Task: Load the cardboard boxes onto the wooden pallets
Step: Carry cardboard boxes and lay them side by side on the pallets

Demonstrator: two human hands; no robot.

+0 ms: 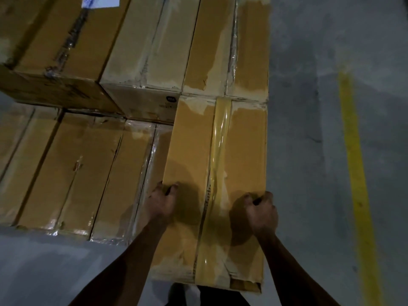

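My left hand (pixel 162 200) and right hand (pixel 261 209), fingers curled, grip taped cardboard box (pixel 240 151) edges; I'd slide toward 12 o'clock, flush against stacked boxes (pixel 154 62), square

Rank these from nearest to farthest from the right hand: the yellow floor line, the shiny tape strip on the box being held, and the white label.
1. Tape strip, just left of the right hand.
2. Yellow floor line, off to its right.
3. White label, far top left.
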